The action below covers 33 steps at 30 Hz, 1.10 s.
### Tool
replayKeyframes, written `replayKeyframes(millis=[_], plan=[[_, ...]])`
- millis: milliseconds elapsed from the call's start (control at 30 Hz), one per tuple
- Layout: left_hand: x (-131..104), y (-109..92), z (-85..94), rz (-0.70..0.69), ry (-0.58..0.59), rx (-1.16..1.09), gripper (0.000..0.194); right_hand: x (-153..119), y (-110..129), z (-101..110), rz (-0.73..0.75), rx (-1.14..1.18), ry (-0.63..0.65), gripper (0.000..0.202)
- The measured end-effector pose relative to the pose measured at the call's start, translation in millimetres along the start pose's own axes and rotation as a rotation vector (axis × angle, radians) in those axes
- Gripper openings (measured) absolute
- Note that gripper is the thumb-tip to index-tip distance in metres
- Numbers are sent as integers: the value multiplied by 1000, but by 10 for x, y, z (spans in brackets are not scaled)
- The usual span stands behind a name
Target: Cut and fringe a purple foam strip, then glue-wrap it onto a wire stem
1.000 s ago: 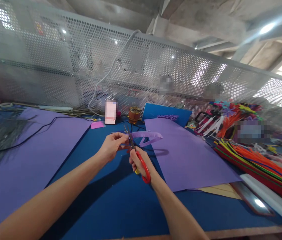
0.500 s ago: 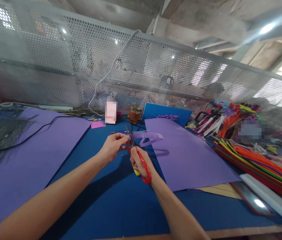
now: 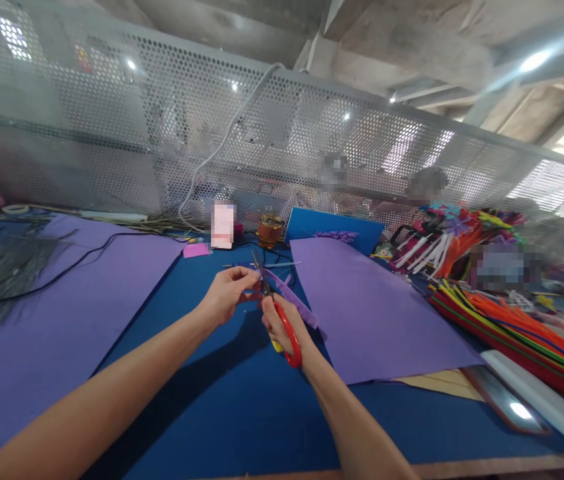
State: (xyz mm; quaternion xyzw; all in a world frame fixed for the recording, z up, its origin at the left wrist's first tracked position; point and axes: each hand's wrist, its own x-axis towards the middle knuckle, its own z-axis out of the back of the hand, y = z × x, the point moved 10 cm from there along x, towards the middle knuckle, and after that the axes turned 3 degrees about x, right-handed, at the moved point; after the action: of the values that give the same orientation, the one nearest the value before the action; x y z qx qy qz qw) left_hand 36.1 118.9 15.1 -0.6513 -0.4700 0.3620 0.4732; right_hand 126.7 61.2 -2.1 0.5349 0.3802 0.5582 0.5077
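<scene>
My right hand (image 3: 282, 321) is wrapped round a pair of scissors (image 3: 293, 343) with red handles, the dark blades pointing away from me. A yellow piece shows beneath that hand; I cannot make out what it belongs to. My left hand (image 3: 232, 292) is closed in a pinch beside the blades, thumb and fingers together on the end of a purple strip (image 3: 296, 303). Past the blades, the strip slants down to the right, behind my right hand. The fingertips partly hide the pinched end. Beyond my hands a thin pale stick (image 3: 287, 265) lies on the blue table (image 3: 202, 400).
Purple sheets (image 3: 372, 313) (image 3: 87, 293) lie at right and left, the left one under dark bristles and a black cable. A phone (image 3: 222, 225), an amber cup (image 3: 271, 230) and a blue board (image 3: 335, 225) stand at the back. Coloured pipe cleaners (image 3: 527, 320) fill the right.
The purple strip was held out to the right as a raised loop; now it has dropped and slants down behind my right hand. Both hands have stayed nearly in place.
</scene>
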Motion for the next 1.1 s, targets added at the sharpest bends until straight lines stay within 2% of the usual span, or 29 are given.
replayKeyframes(millis=[100,233,367,567,1100], plan=[[14,-13,12,-24,1,1,20,-6,75,-64,26,30,77,49],[41,-47,65,-73,-28,-6,22,-11,172,-77,74,18,95,52],[63,-71,117,-98,-67,-32,23,0,163,-93,62,24,110,51],[75,-124,124,-138,-68,3,23,7,158,-57,89,-83,86,45],[10,-203,196,-235,-200,57,13,14,104,-90,82,-45,86,32]])
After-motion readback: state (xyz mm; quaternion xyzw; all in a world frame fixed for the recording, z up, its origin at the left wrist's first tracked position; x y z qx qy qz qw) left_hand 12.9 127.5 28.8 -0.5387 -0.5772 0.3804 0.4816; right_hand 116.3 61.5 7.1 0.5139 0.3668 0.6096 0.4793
